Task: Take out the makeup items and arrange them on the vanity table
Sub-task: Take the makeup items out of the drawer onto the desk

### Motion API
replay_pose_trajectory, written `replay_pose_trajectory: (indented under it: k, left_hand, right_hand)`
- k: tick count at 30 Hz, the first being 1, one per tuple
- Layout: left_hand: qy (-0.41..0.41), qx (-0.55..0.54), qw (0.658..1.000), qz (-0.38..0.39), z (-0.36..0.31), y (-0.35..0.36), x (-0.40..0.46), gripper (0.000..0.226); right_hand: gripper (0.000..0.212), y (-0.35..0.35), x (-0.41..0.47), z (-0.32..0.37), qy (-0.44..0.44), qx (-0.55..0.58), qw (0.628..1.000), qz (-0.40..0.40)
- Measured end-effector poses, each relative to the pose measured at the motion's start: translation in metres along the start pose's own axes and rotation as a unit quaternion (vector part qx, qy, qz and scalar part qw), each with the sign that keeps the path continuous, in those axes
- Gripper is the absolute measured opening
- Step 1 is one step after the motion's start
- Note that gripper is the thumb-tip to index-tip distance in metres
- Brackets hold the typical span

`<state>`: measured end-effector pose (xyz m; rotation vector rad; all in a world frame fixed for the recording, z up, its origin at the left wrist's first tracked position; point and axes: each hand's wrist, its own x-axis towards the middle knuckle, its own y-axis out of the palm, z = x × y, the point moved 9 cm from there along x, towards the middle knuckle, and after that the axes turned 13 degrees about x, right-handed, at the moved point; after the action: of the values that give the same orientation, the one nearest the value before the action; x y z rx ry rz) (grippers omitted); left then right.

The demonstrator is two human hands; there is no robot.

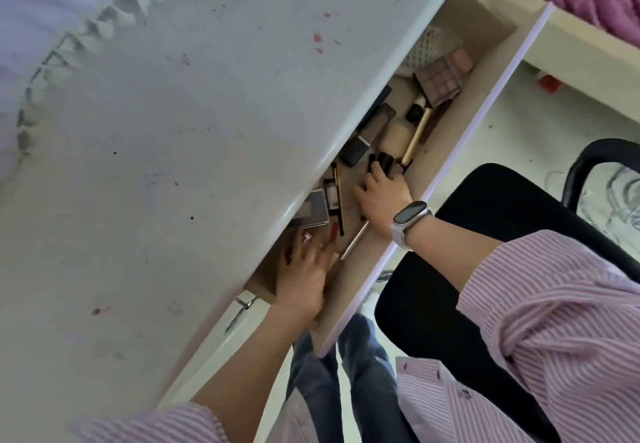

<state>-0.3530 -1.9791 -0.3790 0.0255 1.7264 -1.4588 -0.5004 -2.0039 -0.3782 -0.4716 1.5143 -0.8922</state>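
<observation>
Here, both hands are reached into the open drawer [460, 120] pulled out from under the bench [173, 131], where the makeup items are still kept; nothing has yet been set on the bench top, so the task is judged to be at its start. The left hand [304, 276] is laid among small items at the near end of the drawer, its fingers spread over a red lipstick [333, 232] and some small cases; whether anything is actually gripped there cannot be told, as the fingertips are blurred. The right hand [382, 197], with a watch [410, 216] worn at the wrist, is placed further along, and its fingers are curled around dark tubes [382, 162], seemingly so that several can be lifted at once. Beyond the right hand a brush with a pale handle [417, 136], a cream bottle [498, 138] and an eyeshadow palette [441, 81] are seen, left loose in the drawer. Between the two hands a mirrored compact [315, 209] and a yellow pencil [337, 197] are lying partly under the bench edge. A black chair [485, 269] is stood behind the right forearm, pushed back so that the drawer can be opened.
</observation>
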Motion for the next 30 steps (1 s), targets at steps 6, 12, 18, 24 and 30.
replay_pose_trajectory:
  k: [6,12,18,24,30]
  left_hand:
    - [-0.052,0.020,0.998,0.000,0.004,0.001,0.005,0.047]
    - [-0.081,-0.008,0.996,-0.018,0.001,-0.011,0.002,0.025]
    - [-0.060,-0.092,0.993,-0.050,0.009,-0.017,-0.008,0.033]
    - [-0.040,-0.163,0.978,-0.122,0.013,-0.041,-0.016,0.032]
    - [-0.042,-0.267,0.951,-0.153,0.031,-0.068,-0.031,0.035]
  right_hand:
    - [0.047,0.000,0.005,-0.003,0.033,-0.154,0.988,0.005]
    - [0.035,0.007,0.012,-0.004,0.007,-0.054,0.999,-0.002]
    - [0.033,0.019,0.019,0.006,-0.058,-0.037,0.997,0.021]
    - [0.030,0.023,0.011,0.001,-0.102,-0.041,0.992,0.062]
    - [0.028,-0.006,-0.016,0.007,-0.092,0.141,0.979,0.113]
